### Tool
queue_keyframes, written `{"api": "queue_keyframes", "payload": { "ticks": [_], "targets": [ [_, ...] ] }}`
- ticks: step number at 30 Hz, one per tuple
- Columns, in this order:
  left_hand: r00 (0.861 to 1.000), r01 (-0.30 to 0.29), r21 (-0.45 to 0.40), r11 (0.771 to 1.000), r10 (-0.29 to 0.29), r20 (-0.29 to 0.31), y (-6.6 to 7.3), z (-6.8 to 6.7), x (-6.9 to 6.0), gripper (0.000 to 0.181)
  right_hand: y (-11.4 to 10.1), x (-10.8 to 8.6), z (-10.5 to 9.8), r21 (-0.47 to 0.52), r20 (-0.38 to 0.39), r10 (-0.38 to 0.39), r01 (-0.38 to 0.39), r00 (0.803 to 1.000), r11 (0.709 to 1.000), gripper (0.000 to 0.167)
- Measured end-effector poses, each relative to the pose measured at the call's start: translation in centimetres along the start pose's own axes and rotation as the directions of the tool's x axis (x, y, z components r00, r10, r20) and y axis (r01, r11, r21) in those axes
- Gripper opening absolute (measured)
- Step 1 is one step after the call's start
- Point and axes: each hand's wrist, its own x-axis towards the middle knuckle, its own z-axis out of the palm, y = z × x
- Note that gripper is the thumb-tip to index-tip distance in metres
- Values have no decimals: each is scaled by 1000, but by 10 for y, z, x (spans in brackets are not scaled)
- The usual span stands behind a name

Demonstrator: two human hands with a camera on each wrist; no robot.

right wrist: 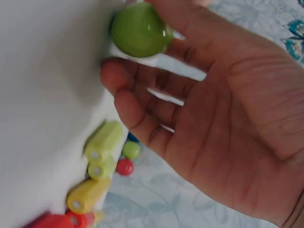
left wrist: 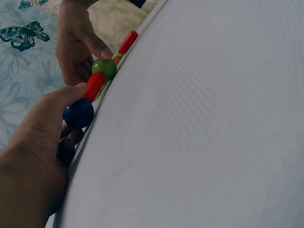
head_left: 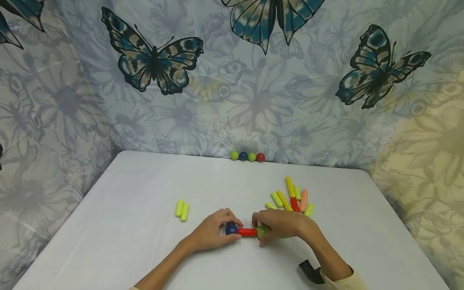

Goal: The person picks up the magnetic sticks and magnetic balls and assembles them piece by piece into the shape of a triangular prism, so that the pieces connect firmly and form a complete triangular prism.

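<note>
A short red rod (head_left: 248,232) lies between a dark blue ball (head_left: 231,228) and a green ball (head_left: 262,231), all in one line on the white table. My left hand (head_left: 212,230) holds the blue ball between thumb and fingers; in the left wrist view its thumb also lies against the red rod (left wrist: 93,86). At the other end, my right hand (head_left: 284,224) grips the green ball. The right wrist view shows that green ball (right wrist: 141,31) between thumb and index finger, the other fingers loosely bent below.
Right of centre lie several yellow, lime, red and peach rods (head_left: 290,187). Two lime rods (head_left: 184,212) rest side by side at left. Green, blue and red balls (head_left: 243,156) form a row along the far table edge. A black strip (head_left: 311,272) is near my right sleeve.
</note>
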Motion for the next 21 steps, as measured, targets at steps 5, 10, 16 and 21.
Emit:
{"api": "queue_keyframes", "payload": {
  "ticks": [5, 10, 16, 21],
  "targets": [
    [1000, -3, 4, 1000, 3, -2, -1, 2, 1, 17, 10, -20, -16, 63, -53, 22, -19, 998, 998, 36],
    [1000, -5, 30, 1000, 6, -20, -4, -1, 0, 15, 23, -44, -35, 87, -95, 150, -142, 984, 986, 31],
    [1000, 4, 35, 999, -4, -2, -7, 0, -1, 14, 40, -49, -26, 127, 13, 392, -390, 920, 912, 28],
    [1000, 2, 23, 1000, -2, -1, -4, 2, -1, 16, 46, -40, -14, 122, 22, 422, -422, 906, 898, 29]
  ]
}}
